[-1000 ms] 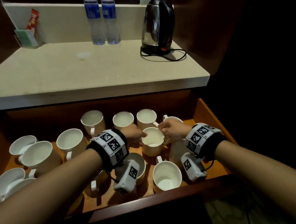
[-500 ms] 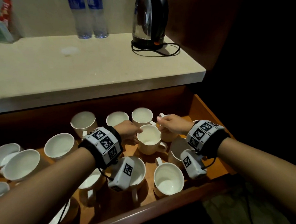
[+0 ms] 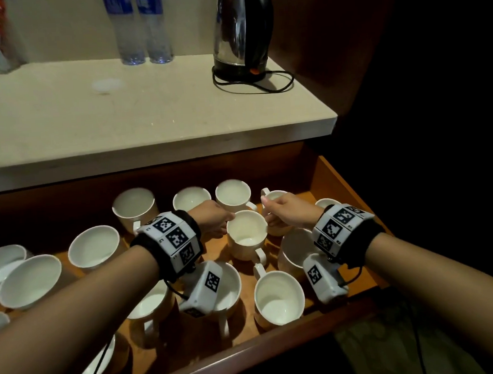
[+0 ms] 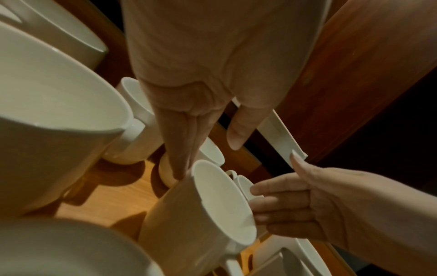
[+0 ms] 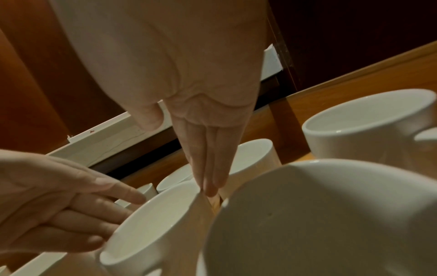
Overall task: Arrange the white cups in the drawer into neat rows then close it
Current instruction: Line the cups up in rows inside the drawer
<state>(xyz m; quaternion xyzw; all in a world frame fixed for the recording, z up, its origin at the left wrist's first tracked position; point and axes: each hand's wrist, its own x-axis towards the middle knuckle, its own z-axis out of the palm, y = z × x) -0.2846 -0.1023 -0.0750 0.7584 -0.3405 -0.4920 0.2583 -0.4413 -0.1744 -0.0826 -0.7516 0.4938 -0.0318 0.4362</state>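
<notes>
Between the earlier frames and now, we are seeing the cup (image 3: 247,233) between our hands turned so its handle points toward the drawer front, and our view has drifted right and downward, so the desk (image 3: 118,117) is filling more of the head view. We are bracketing that cup from both sides: the left hand (image 3: 212,218) is laying straight, pressed-together fingers (image 4: 184,149) against its left wall just under the rim, and the right hand (image 3: 287,210) is resting straight fingers (image 5: 208,168) against its right wall. Neither grip is curling round the cup; both are flat and pressing, thumbs held clear. The cup is standing upright on the drawer (image 3: 338,186) floor, just in front of the back row of cups (image 3: 233,194) and close beside a neighbouring cup (image 3: 275,198) on the right.

We are judging this as the nudging step: squaring one cup into a second row behind the front cups (image 3: 277,295). Much is remaining, since the cups on the left (image 3: 93,247) are lying scattered, some tilted, and the drawer is standing fully open. Pushing with flat fingers is risking a knock against the cups touching or nearly touching on the right. A kettle (image 3: 241,29) and two bottles (image 3: 137,25) are standing at the back of the desk.
</notes>
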